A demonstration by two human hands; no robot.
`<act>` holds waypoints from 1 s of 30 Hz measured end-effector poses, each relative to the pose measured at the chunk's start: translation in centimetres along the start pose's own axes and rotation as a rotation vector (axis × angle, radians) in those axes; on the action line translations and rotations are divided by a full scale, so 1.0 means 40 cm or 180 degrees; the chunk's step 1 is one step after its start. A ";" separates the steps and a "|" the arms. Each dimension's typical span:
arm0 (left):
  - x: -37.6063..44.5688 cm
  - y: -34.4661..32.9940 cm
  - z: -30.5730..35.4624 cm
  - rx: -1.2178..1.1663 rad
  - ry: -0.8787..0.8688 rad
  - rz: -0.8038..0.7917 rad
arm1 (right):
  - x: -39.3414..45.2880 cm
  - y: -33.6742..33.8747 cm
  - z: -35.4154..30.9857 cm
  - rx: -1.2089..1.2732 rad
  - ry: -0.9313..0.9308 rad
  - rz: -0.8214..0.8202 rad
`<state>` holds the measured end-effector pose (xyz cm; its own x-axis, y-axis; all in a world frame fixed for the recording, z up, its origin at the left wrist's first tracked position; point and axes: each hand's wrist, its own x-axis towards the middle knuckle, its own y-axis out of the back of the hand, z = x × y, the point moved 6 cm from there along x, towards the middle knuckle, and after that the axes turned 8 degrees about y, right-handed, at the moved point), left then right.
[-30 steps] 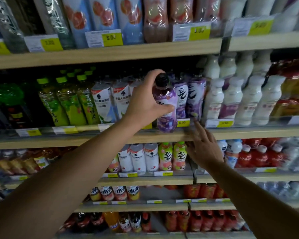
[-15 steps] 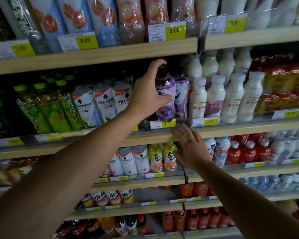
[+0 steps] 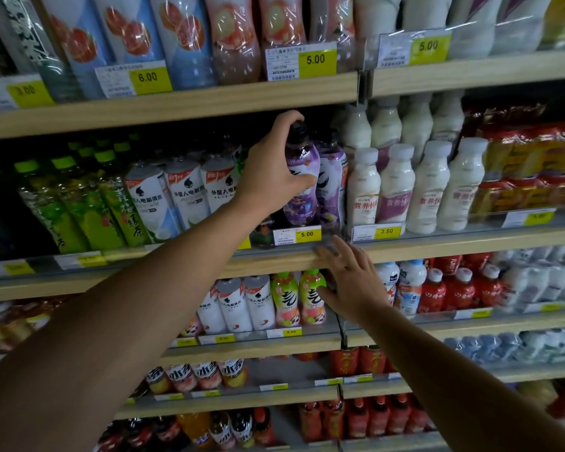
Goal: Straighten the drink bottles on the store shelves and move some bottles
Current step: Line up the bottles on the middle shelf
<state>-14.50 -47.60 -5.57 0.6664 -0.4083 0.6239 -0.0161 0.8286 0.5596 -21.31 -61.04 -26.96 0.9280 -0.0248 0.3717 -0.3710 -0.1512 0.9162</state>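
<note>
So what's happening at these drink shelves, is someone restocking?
A person is tidying bottled drinks. Their left hand grips a purple bottle with a dark cap, standing at the front of its row beside a second purple bottle, left of the white milk-drink bottles. Their right hand is spread open, fingertips against the wooden shelf edge, in front of the green-capped bottles one shelf down. It holds nothing.

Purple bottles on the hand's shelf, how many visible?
2. One purple bottle is gripped by the left hand, standing above the 5.00 price tag. The second purple bottle stands immediately right of it. More may be hidden behind them.
</note>
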 end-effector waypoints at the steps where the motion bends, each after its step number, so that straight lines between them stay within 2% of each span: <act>1: -0.005 -0.006 -0.005 0.0042 -0.0017 0.0002 | 0.000 0.000 0.000 -0.0006 0.0002 0.0003; 21: 0.037 -0.071 -0.061 0.0457 0.0349 -0.0138 | -0.006 0.013 -0.015 0.0037 0.0039 0.0147; 27: 0.020 -0.086 -0.050 0.1063 0.0235 -0.0057 | -0.006 0.012 -0.015 -0.0022 0.0042 0.0159; 30: 0.017 -0.088 -0.044 0.1787 -0.0026 0.0187 | -0.006 0.010 -0.014 -0.0004 0.0036 0.0148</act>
<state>-12.69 -50.13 -8.05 0.6466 -0.3725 0.6656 -0.4487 0.5199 0.7269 -21.70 -60.52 -26.60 0.9093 -0.0206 0.4155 -0.4138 -0.1489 0.8981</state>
